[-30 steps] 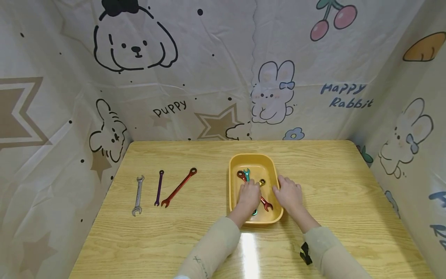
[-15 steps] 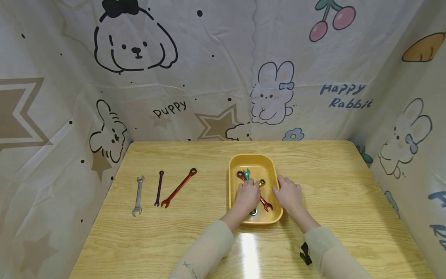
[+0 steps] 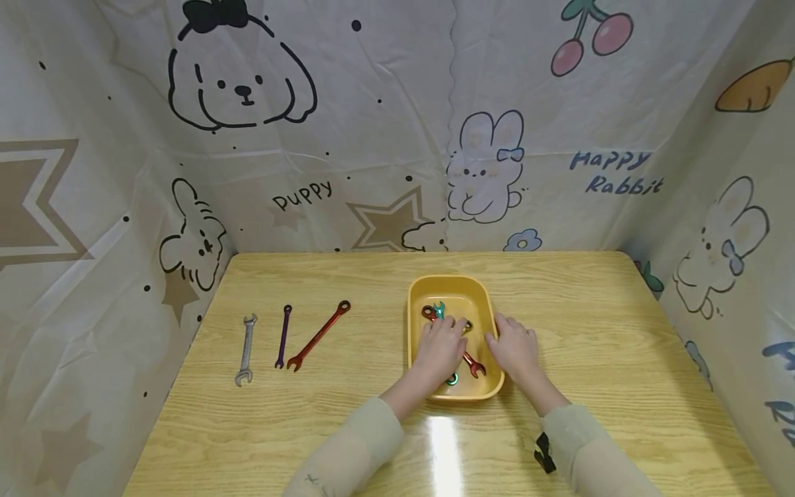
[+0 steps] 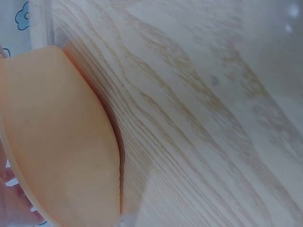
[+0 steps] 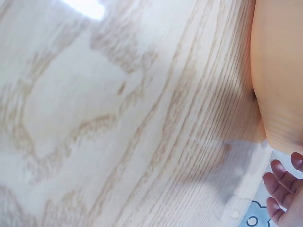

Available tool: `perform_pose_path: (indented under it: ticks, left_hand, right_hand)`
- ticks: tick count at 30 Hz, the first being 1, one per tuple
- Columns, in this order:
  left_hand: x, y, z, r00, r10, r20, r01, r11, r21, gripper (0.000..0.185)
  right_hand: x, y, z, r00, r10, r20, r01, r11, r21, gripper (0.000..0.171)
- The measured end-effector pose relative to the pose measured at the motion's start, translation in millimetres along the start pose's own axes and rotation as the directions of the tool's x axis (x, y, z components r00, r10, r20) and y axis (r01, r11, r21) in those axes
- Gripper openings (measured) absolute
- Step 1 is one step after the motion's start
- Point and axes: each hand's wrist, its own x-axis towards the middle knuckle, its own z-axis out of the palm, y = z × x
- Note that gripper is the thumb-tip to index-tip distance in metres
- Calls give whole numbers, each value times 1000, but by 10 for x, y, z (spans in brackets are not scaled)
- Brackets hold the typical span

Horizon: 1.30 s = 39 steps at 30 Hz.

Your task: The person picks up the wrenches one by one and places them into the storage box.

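- Well to the left of both hands, 3 tools lie on the pale wood-grain table: a silver open-ended wrench, a slim purple wrench, then a long red ring-and-open wrench slanting toward the tray.
- The left hand reaches palm-down into the yellow rectangular plastic tray, its fingers lying over the wrenches there; whether they clasp one cannot be told.
- Under and around that hand lie a red wrench, a teal wrench and a gold-headed wrench, crossing each other.
- The right hand rests just right of the left, fingers loosely spread against the tray's right rim, clasping nothing.
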Motion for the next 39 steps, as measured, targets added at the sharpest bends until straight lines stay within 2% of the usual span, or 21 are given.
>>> perform_pose_path:
  ticks: [5,11,16,23,26,33,39]
  left_hand:
    - [-49,-54,-17,997,39,-68,-40,999,-6,36]
    - [-103,-136,-37,984,70,-161,-78,996,-45,35]
    - [-142,-222,-39,977,69,-200,-85,994,-73,37]
    - [-167,-364,-22,958,48,-283,-78,992,-96,39]
    - [-172,-420,-25,957,22,-289,-60,990,-124,39]
    - [-236,-531,-26,970,-46,-237,4,984,-176,37]
    - [-288,-606,-11,967,-109,-229,54,971,-232,37]
  right_hand:
    - [-3,5,1,1000,-1,-5,1,1000,0,45]
    - [-9,2,-2,1000,-9,-24,9,1000,5,43]
    - [-6,0,10,999,-7,-36,8,1000,14,43]
    - [4,7,16,999,-7,-44,8,1000,20,44]
    - [7,11,18,999,-5,-39,6,1000,21,45]
    - [-1,0,6,999,-3,-32,4,1000,27,45]
    - [-5,-5,-5,1000,3,-19,-3,1000,28,46]
